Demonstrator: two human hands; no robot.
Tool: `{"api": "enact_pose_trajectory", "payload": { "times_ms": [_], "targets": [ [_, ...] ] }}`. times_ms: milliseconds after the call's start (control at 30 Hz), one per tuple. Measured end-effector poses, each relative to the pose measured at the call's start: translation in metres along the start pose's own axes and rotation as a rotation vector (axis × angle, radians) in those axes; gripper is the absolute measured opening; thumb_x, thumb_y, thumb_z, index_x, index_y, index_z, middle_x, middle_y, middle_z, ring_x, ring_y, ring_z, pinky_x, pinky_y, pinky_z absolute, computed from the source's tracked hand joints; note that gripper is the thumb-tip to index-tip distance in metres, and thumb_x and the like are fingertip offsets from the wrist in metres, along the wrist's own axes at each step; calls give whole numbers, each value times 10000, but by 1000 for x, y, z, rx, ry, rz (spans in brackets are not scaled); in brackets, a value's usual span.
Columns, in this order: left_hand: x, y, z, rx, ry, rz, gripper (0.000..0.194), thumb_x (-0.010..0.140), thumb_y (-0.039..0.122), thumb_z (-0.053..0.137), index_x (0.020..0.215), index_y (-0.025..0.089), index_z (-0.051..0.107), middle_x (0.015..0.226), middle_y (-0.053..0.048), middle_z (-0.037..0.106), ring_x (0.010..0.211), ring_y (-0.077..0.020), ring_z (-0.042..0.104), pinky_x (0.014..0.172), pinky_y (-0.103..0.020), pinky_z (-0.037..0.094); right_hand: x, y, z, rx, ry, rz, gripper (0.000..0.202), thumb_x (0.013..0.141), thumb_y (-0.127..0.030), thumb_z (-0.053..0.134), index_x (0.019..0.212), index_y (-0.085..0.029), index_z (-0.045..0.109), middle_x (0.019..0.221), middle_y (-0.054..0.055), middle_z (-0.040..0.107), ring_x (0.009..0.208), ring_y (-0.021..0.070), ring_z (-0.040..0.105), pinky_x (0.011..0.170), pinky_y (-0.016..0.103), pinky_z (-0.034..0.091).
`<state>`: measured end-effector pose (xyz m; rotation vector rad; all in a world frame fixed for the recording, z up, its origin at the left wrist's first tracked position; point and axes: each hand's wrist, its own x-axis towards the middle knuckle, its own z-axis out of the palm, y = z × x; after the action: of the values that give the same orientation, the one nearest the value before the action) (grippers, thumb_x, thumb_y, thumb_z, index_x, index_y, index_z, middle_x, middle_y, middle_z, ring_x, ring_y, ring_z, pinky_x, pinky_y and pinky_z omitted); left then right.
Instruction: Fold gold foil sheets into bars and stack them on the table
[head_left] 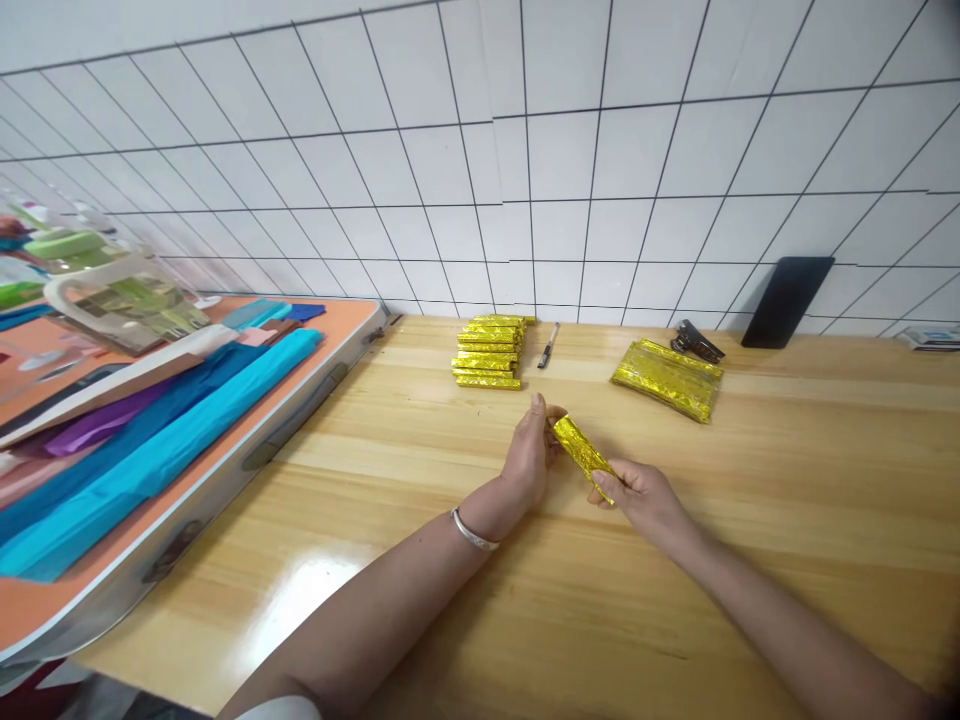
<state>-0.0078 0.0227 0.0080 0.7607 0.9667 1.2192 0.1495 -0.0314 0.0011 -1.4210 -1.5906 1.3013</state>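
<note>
My right hand [626, 492] pinches the lower end of a shiny, crinkled gold foil strip [581, 455] between thumb and fingers. The strip slants up to the left, above the wooden table. My left hand [531, 450] is at its upper end, thumb raised and apart; its fingers are partly hidden, and whether they touch the strip is unclear. Beyond the hands lies a stack of similar gold strips [487, 355], with a pen [548, 346] to its right. Farther right, a flat gold packet [667, 380] rests on the table.
A black clip [696, 341] sits behind the packet. A dark flat panel [787, 302] leans on the tiled wall [570, 160]. At left, an orange-topped board [90, 590] carries blue and purple sheets [172, 455] and a clear-and-beige container [131, 300].
</note>
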Motion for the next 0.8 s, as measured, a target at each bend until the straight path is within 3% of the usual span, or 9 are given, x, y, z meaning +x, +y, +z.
{"api": "enact_pose_trajectory", "payload": {
  "times_ms": [200,333,433,567,667,800],
  "targets": [
    [-17,-1,14,-239,-200,-102,454,806,564,508,916,130,584,856,-90,644,796,-181,634,766,-310,481,-1,1,-1,13,21,-44,373,831,-500,473,754,-168,623,729,41,674,677,173,624,669,295,484],
    [-19,4,17,-266,-162,-252,429,811,559,503,837,136,571,690,-47,617,667,-172,643,665,-307,503,-4,1,-2,2,-81,-103,377,848,-485,459,747,-165,633,751,38,672,705,171,620,687,289,470],
    [-19,6,18,-278,-104,-315,429,812,561,498,859,141,564,687,-36,604,651,-168,640,628,-302,508,-6,2,-2,-10,-115,-139,365,861,-470,444,758,-172,628,757,26,662,729,168,611,696,282,458],
    [-17,5,18,-290,-120,-303,418,803,555,514,830,140,558,633,-19,579,599,-159,625,575,-286,500,-4,4,1,-90,-101,-139,347,873,-452,424,745,-183,603,739,9,643,700,158,585,654,267,434],
    [-9,2,14,-239,-134,-266,413,793,545,536,827,134,556,663,-32,596,621,-162,628,609,-294,504,1,2,0,-315,-21,-204,352,875,-451,415,678,-194,554,664,-4,584,653,154,527,607,265,385],
    [10,1,-3,129,-195,-59,421,802,554,507,810,137,563,731,-44,620,645,-144,605,628,-275,481,7,0,-3,-627,98,-339,381,898,-431,372,603,-200,445,590,-10,485,639,155,461,634,279,343]
  ]
}}
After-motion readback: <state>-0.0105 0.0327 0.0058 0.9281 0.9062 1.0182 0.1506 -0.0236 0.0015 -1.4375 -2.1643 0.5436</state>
